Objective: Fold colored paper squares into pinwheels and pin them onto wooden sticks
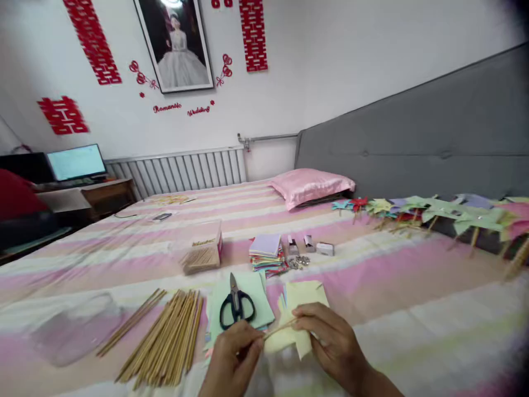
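Observation:
Low in the view, my left hand (237, 353) is closed, thumb and forefinger pinching one end of a thin tan stick (280, 329). My right hand (330, 342) is closed around a cut piece of pale yellow paper (285, 341), and its fingertips meet the stick's other end. Behind the fingers lies another pale yellow sheet (308, 292). Dark-handled scissors (236, 306) rest on light green paper sheets (261, 298), just beyond my left hand. A pile of wooden sticks (169, 339) lies to the left.
A clear box of thin sticks (202, 256), a stack of coloured paper (266, 251), small boxes (325, 249) and metal pins (298, 262) stand farther back. Paper pinwheels (442, 214) line the right side. A clear plastic lid (78, 331) lies left; a pink pillow (312, 184) is behind.

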Action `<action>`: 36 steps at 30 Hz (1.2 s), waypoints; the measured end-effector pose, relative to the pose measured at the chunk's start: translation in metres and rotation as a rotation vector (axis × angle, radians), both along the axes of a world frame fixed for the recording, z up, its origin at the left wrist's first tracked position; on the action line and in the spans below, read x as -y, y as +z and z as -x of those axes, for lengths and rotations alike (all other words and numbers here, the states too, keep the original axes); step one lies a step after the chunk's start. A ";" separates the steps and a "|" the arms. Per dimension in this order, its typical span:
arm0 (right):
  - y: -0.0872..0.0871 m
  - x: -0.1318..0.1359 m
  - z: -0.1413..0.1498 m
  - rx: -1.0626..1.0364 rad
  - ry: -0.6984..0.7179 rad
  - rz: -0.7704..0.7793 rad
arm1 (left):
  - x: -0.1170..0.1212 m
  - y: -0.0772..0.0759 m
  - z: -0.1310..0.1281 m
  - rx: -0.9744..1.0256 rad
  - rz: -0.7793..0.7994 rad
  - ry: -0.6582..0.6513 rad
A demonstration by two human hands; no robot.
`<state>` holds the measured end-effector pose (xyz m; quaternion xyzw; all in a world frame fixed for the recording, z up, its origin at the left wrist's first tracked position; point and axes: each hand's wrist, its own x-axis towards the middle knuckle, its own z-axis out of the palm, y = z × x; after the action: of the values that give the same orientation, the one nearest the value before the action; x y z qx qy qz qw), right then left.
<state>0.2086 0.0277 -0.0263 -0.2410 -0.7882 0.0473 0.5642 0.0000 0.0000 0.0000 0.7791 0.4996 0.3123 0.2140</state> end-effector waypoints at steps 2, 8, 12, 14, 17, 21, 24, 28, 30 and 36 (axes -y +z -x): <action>0.000 0.001 -0.001 -0.001 0.009 0.003 | 0.002 0.000 0.001 0.006 -0.009 0.000; 0.000 0.001 0.000 -0.011 0.028 0.030 | 0.003 0.003 0.000 0.001 -0.001 0.010; -0.002 0.001 0.001 -0.019 0.028 0.040 | 0.003 0.004 -0.001 0.001 0.019 0.016; -0.003 0.002 0.000 -0.023 0.028 0.039 | 0.003 0.004 -0.001 -0.006 0.020 0.015; -0.004 0.002 -0.001 -0.031 0.019 0.029 | 0.004 0.003 -0.001 -0.013 0.024 0.005; -0.002 0.002 -0.002 -0.019 0.031 0.040 | 0.004 0.003 -0.002 0.004 0.040 0.014; -0.001 0.001 -0.001 -0.018 0.051 0.046 | 0.003 0.002 -0.001 0.006 0.029 0.027; 0.000 0.001 -0.001 -0.027 0.055 0.054 | 0.003 0.001 -0.001 0.006 0.027 0.022; 0.000 0.002 -0.001 -0.030 0.056 0.057 | 0.003 0.001 -0.001 0.002 0.028 0.015; 0.002 0.002 0.000 -0.043 0.064 0.075 | 0.002 0.001 -0.001 0.018 0.007 0.003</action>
<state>0.2089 0.0254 -0.0240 -0.2355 -0.7811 0.0998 0.5697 0.0010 -0.0024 0.0010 0.7747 0.5000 0.3180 0.2205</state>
